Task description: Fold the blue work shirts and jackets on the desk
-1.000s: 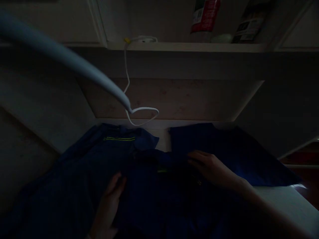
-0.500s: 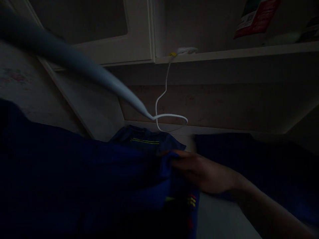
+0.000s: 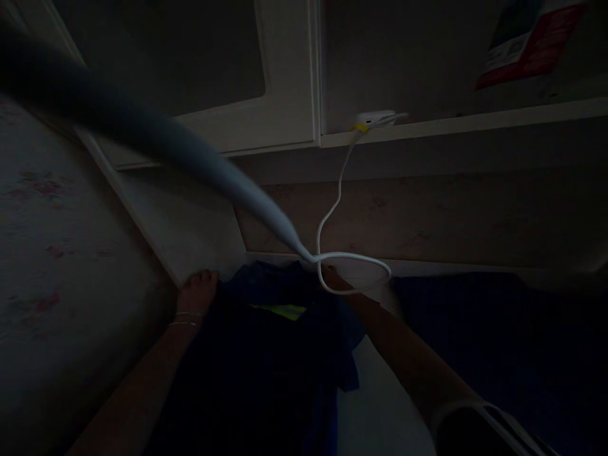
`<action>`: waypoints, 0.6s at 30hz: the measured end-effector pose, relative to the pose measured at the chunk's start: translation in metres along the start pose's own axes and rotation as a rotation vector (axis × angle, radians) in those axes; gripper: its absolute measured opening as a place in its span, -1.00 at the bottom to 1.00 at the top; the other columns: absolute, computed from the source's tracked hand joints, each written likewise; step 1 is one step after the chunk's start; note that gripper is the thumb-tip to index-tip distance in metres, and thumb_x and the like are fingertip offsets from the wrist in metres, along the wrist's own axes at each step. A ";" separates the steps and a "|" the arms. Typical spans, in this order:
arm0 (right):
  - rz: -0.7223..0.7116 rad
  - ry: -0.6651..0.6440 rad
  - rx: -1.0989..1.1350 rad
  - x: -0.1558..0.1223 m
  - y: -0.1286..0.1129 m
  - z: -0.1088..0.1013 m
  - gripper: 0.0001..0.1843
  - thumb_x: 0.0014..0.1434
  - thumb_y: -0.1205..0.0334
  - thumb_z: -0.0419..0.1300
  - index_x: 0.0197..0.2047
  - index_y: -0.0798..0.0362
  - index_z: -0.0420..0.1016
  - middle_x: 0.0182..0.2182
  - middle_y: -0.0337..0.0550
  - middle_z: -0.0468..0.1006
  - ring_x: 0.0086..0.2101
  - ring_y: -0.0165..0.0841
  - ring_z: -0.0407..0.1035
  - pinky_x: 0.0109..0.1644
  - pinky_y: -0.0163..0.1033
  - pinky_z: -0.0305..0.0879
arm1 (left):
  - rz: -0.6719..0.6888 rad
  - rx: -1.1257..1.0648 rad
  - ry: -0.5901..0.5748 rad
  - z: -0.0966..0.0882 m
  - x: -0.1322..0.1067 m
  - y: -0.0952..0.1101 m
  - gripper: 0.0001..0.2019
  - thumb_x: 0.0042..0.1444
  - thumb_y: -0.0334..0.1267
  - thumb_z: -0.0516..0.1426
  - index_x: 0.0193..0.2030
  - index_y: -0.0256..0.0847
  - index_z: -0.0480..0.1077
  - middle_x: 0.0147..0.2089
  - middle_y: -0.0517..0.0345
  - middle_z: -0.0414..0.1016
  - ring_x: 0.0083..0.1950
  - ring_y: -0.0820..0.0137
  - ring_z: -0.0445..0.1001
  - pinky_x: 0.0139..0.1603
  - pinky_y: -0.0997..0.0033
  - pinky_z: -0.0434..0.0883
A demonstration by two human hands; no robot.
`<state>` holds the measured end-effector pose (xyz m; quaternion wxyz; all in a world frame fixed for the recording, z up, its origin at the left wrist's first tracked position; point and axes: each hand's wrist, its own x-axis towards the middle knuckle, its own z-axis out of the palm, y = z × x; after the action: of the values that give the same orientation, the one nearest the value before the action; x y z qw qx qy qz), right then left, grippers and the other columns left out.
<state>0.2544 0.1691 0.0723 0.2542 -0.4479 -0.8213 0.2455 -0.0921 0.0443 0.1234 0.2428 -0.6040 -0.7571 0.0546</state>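
Note:
The scene is very dark. A dark blue garment (image 3: 266, 373) with a yellow-green stripe lies on a pale surface in front of me. My left hand (image 3: 197, 292) is at its far left corner, fingers curled down on the cloth edge, thin bracelets on the wrist. My right hand (image 3: 335, 278) reaches to the garment's far right corner by the wall; its fingers are mostly hidden behind a white cable and the cloth. Both forearms stretch forward on either side of the garment.
A second dark blue cloth (image 3: 498, 342) lies to the right. A white cable (image 3: 354, 259) loops down from a plug on the shelf edge (image 3: 375, 119). A pale grey tube (image 3: 190, 164) slants across the upper left. Cupboard doors and a red package are above.
The garment was lifted and folded over toward the far wall. Both hands moved forward to its far corners; the view swung left and up.

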 end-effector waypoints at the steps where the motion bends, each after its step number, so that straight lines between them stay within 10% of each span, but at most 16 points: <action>1: 0.018 0.000 -0.023 -0.005 0.008 0.004 -0.40 0.03 0.42 0.22 0.19 0.18 0.39 0.07 0.10 0.50 0.14 -0.09 0.30 0.26 -0.04 0.18 | 0.018 0.000 0.025 0.009 0.001 0.015 -0.50 0.26 -0.43 -0.31 0.03 -0.38 0.40 -0.03 -0.33 0.45 -0.01 -0.06 0.46 -0.17 0.01 0.44; 6: -0.124 -0.026 -0.133 -0.067 0.011 0.035 -0.54 0.27 0.12 0.13 0.20 0.08 0.40 0.21 0.07 0.36 0.21 -0.17 0.21 0.33 0.01 0.05 | 0.088 -0.282 -0.221 0.033 -0.017 0.087 -0.54 0.27 -0.21 -0.19 0.02 -0.38 0.43 -0.02 -0.43 0.49 -0.04 -0.09 0.51 -0.12 -0.09 0.42; 11: -0.420 -0.347 -0.244 -0.128 -0.008 0.060 -0.31 0.14 -0.21 0.22 0.29 -0.22 0.28 0.27 -0.06 0.30 0.27 0.00 0.09 0.30 0.45 -0.29 | 0.368 -0.482 -0.500 0.052 -0.017 0.149 -0.50 0.20 0.15 -0.06 -0.40 -0.12 0.55 -0.28 -0.07 0.62 -0.21 0.18 0.59 -0.15 0.28 0.47; 14: -0.327 -0.382 -0.333 -0.136 -0.003 0.058 -0.57 0.23 0.17 0.14 0.17 -0.09 0.43 0.03 -0.03 0.50 0.08 -0.10 0.34 0.29 0.29 -0.02 | 0.408 -0.484 -0.413 0.063 0.009 0.150 -0.56 0.29 -0.07 -0.13 -0.05 -0.16 0.53 0.07 -0.13 0.55 0.08 0.15 0.51 0.12 0.16 0.37; 18: -0.036 -0.135 -0.242 -0.138 0.032 0.036 -0.41 0.16 0.45 -0.02 0.25 -0.04 0.31 0.04 -0.02 0.47 -0.10 -0.25 0.47 0.04 -0.15 0.36 | 0.361 -0.357 -0.162 0.081 0.057 0.115 -0.43 0.21 -0.26 -0.03 0.39 -0.17 0.13 0.51 -0.08 -0.06 0.48 -0.03 -0.06 0.41 -0.21 -0.13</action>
<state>0.3158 0.0597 -0.0022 0.1469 -0.4428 -0.8681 0.1697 -0.0341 0.1456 0.0262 0.0574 -0.7563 -0.6516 0.0110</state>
